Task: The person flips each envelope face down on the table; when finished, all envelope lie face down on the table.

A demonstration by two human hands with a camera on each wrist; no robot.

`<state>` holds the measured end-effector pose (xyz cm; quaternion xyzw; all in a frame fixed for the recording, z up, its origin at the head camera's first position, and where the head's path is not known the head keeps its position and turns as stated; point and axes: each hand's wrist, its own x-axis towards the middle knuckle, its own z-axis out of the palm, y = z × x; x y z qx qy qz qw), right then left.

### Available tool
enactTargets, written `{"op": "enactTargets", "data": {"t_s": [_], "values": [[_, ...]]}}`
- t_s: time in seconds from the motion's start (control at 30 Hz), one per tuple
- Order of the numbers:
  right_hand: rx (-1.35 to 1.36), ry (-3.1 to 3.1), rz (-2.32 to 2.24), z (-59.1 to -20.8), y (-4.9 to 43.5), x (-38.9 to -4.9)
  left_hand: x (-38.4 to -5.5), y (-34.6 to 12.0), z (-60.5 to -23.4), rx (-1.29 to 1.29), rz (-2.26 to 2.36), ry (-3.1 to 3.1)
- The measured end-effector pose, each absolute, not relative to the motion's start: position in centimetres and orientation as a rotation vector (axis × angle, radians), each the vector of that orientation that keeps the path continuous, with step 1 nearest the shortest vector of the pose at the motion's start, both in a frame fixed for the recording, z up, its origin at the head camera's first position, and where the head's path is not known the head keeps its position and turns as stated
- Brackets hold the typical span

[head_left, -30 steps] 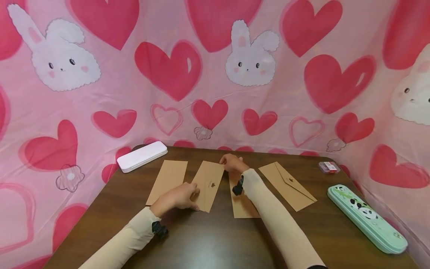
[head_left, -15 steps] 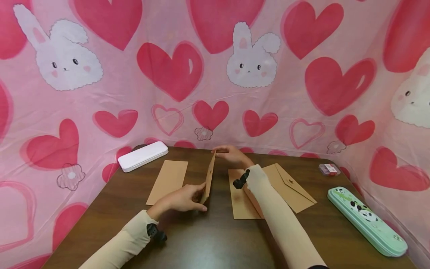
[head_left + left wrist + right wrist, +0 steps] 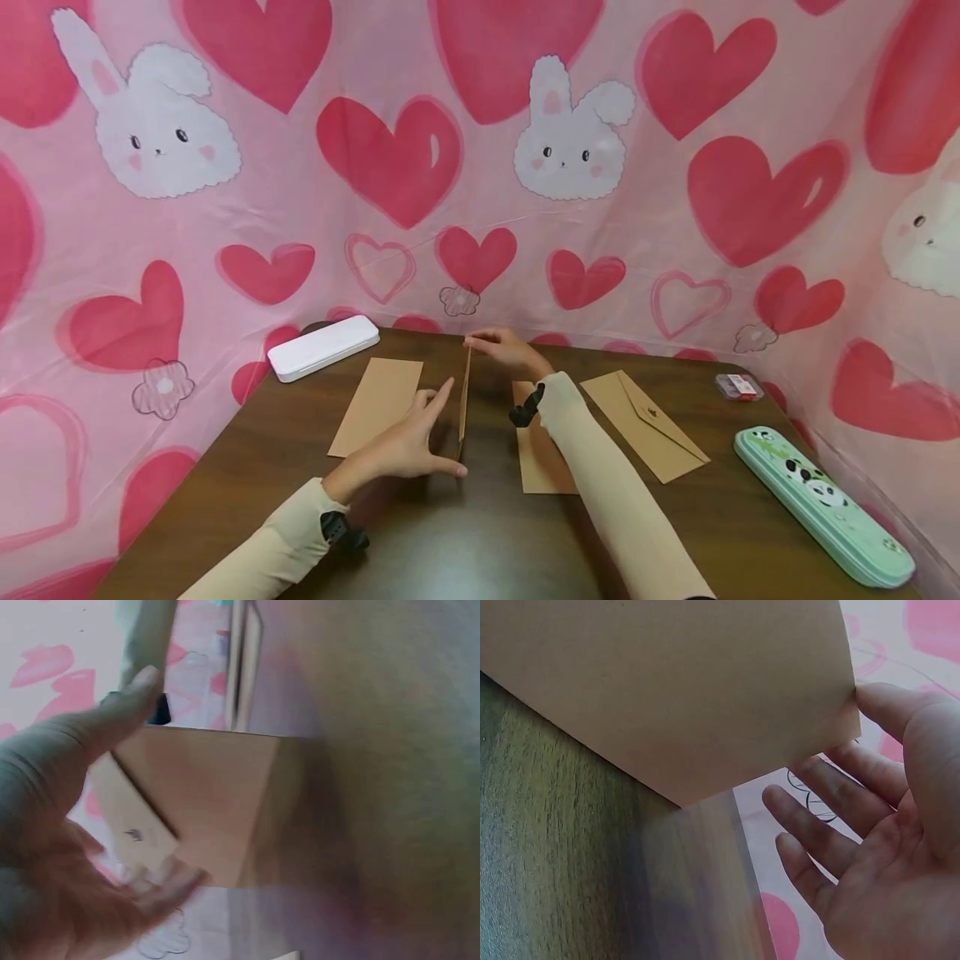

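A brown paper envelope (image 3: 464,400) stands on its long edge near the middle of the table, almost edge-on in the head view. My right hand (image 3: 513,350) pinches its far upper corner between thumb and fingers; the right wrist view shows the thumb (image 3: 891,705) at that corner. Beside the envelope's left face is my left hand (image 3: 405,437), fingers spread and thumb stretched out. In the left wrist view, the flap with a small dark print faces the left palm (image 3: 67,900). One plain envelope (image 3: 378,404) lies flat to the left.
Another envelope (image 3: 543,475) lies partly under the right forearm, and a flap-up envelope (image 3: 648,429) lies right of it. A white case (image 3: 324,348) sits back left. At right are a green panda pencil case (image 3: 825,504) and a small clear box (image 3: 738,387).
The envelope has gone from lying flat to standing on its long edge. My right hand has moved left with its corner. The left fingers have spread away from it.
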<state>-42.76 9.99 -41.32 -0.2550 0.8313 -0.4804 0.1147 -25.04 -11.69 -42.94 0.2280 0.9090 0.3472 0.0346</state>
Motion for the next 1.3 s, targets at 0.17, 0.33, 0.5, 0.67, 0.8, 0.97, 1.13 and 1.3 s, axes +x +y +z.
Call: {"op": "enactTargets", "data": {"t_s": [0.17,0.33,0.5,0.67,0.8,0.97,1.13,1.3], "values": [[-0.723,2.442,-1.421,-41.6,9.8,-42.9,-24.9,-11.6,-41.6,0.955,1.277,2.804],[-0.751,2.411,-1.433,-41.5,9.7,-42.9,-25.0,-11.5,-41.3,1.065,1.317,2.783],[-0.766,2.403,-1.408,-41.3,9.8,-42.9,-25.0,-11.6,-41.6,1.067,1.320,2.747],[-0.761,2.282,-1.504,-42.0,10.2,-43.5,-25.1,-11.8,-41.7,1.085,1.336,2.739],[-0.717,2.359,-1.458,-43.5,11.0,-44.1,-25.1,-11.9,-41.7,1.094,1.341,2.721],[-0.651,2.477,-1.306,-45.4,11.0,-44.1,-25.0,-12.1,-41.7,1.095,1.340,2.712],[-0.679,2.493,-1.251,-46.1,10.1,-43.8,-25.0,-12.0,-41.7,1.123,1.302,2.741],[-0.690,2.597,-1.189,-46.3,9.1,-43.9,-25.1,-12.1,-41.8,1.118,1.236,2.803]]}}
